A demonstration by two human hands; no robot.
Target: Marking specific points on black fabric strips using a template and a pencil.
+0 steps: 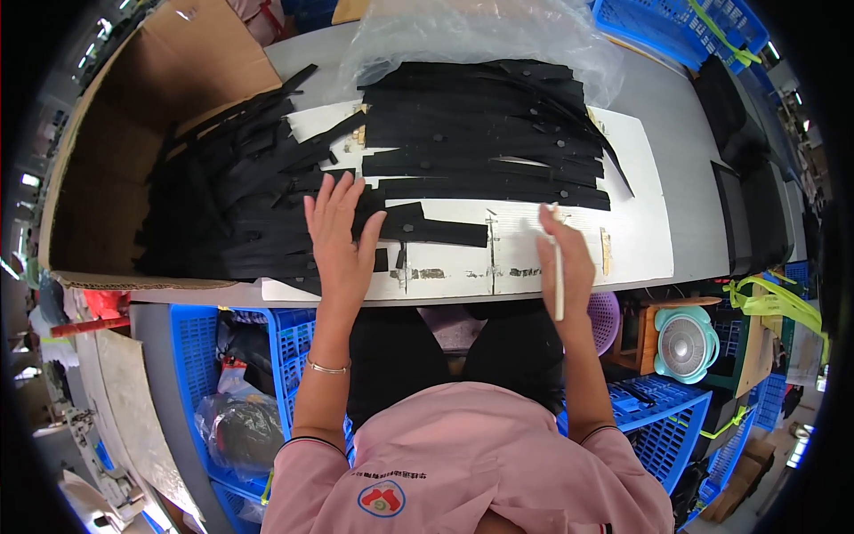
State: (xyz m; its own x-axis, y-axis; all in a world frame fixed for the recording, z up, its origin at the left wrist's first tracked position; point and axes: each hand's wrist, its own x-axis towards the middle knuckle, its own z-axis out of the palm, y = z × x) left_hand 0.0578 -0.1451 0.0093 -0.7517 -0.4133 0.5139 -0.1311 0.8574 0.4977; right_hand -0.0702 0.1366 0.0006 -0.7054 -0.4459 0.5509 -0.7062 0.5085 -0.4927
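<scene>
Black fabric-like strips [471, 125], laid side by side in lengthwise rows at twelve to one o'clock, on a white board [636, 218]. Small grey dots [560, 142] scattered over the rows; one strip slanting off onto the board at two o'clock. At ten o'clock, a loose, tangled pile of more black strips [222, 196], partly inside a cardboard box [191, 44], partly on the board.

Left hand [340, 236] at ten o'clock, close to the middle of the view: palm down over the edge of the pile, four fingers slightly spread and pointing to twelve, thumb stretched out toward one. Just beside the thumb, a shorter black strip [445, 232] lying across the board, pointing to three o'clock.

Right hand [576, 262] at three o'clock, above the near part of the board: curled around a slim white stick [559, 294], one end up by the fingertips, the other jutting toward six. Exact pinch of the fingers hard to tell, from this angle and with some blur.

Under the board, a grey table [680, 142]. At twelve, a crumpled clear plastic sheet [480, 36] by the far edge of the rows; between one and two, a blue basket [654, 22]. Lower down, blue crates [292, 351] at eight and four o'clock, plus a turquoise fan [687, 345] at four.
</scene>
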